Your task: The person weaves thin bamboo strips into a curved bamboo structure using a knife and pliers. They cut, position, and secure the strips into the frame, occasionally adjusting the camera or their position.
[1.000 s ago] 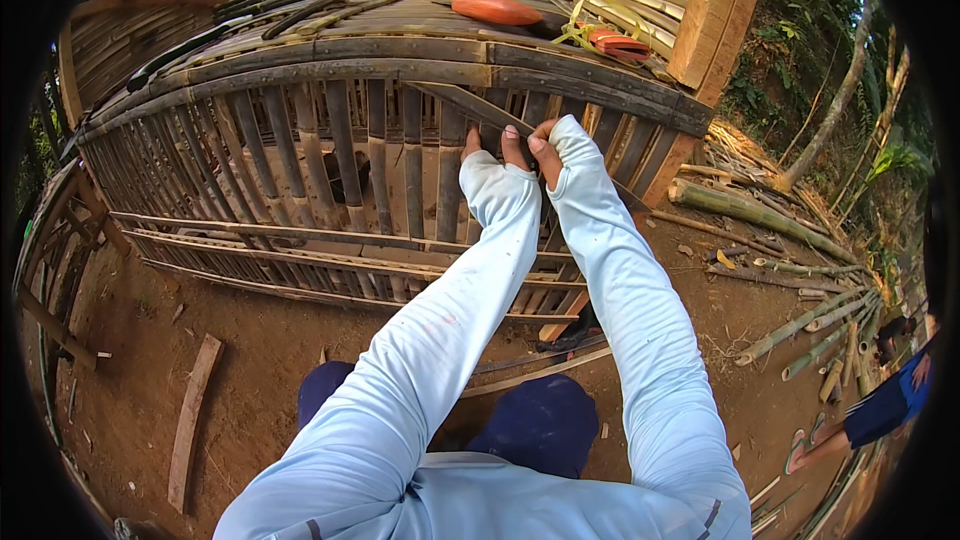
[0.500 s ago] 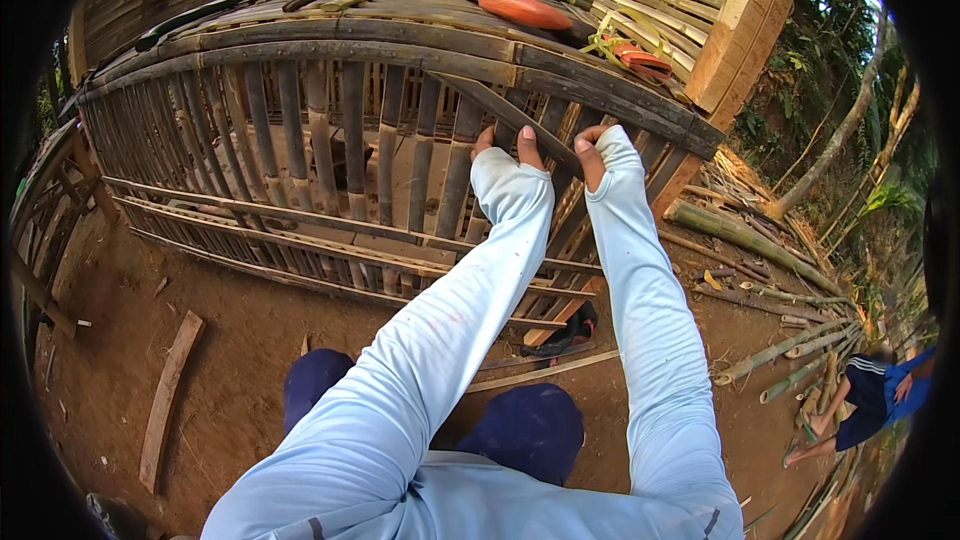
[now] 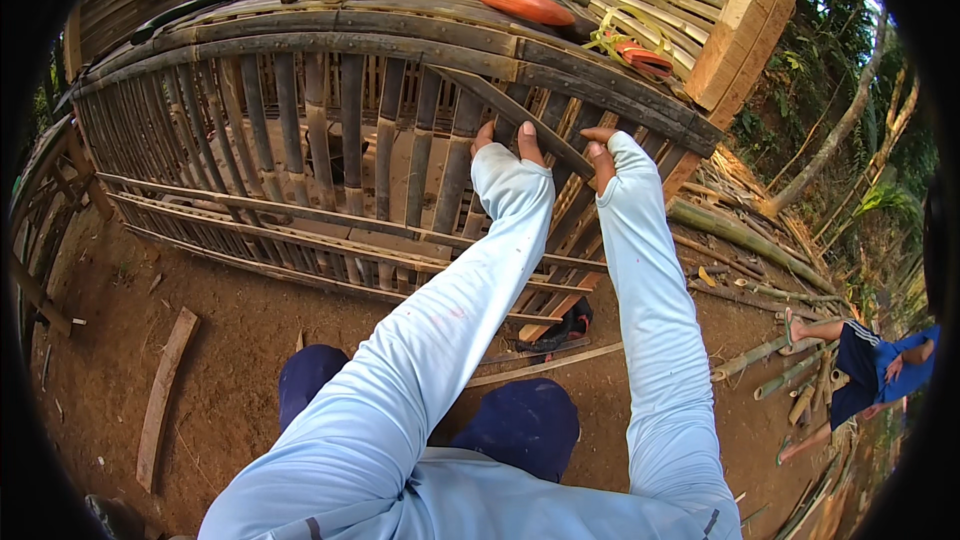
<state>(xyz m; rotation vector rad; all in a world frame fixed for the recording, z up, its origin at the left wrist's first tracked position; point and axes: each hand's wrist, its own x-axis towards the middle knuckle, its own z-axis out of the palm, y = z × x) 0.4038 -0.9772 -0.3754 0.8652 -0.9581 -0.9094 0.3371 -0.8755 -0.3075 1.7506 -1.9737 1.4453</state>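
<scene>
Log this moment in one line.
left hand: grips slanted dark bamboo strip | right hand: near strip's lower end, grip unclear | around: slatted bamboo panel

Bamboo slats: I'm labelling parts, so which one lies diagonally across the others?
The dark bamboo strip touched by the left hand: it slants below the top rail, crossing neighbouring slats that run down from that rail.

No readable text, label, number or sign. None legible on dark strip [image 3: 495, 100], bamboo slats [image 3: 352, 120], pale blue sleeves [image 3: 660, 320], orange object [image 3: 527, 6], timber post [image 3: 745, 30] or far-right blue clothing [image 3: 905, 355].
</scene>
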